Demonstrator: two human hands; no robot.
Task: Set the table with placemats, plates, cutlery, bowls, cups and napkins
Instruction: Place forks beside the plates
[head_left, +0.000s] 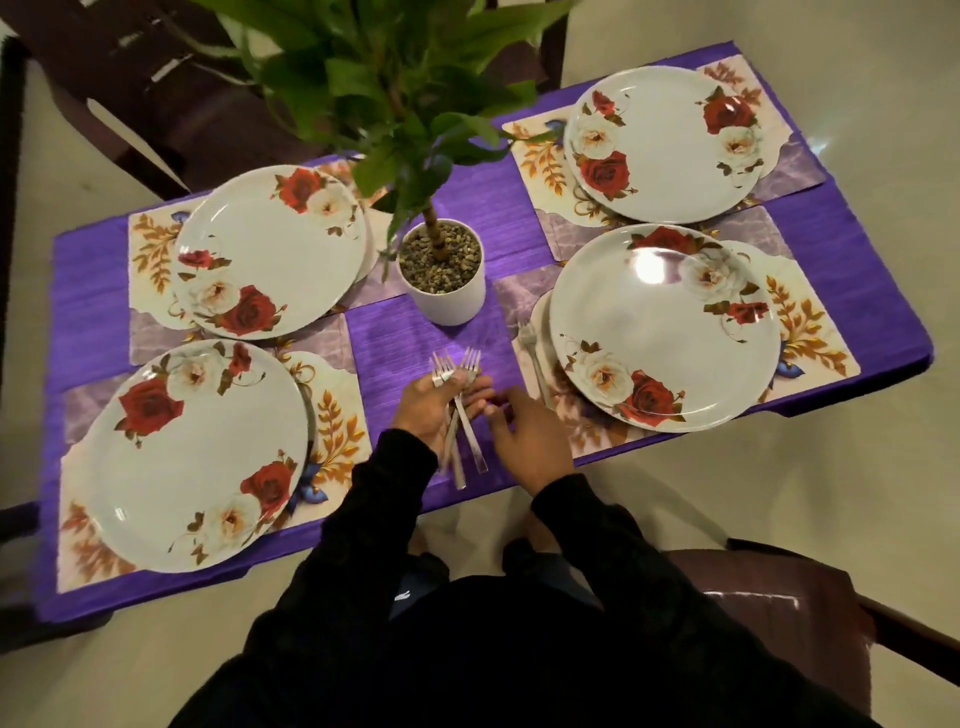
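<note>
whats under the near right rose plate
A floral-edged paper placemat lies under the white rose-patterned plate, on the purple tablecloth. A silver fork lies on the placemat beside the plate's left rim. The placemat's middle is covered by the plate.

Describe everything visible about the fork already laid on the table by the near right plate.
The laid fork looks like plain silver metal, slim and one-piece. It lies flat on the placemat, just left of the near right plate, tines pointing away from the person, handle running back toward the right hand. Its far handle end is hidden near that hand. Whether it touches the plate's rim cannot be told.
</note>
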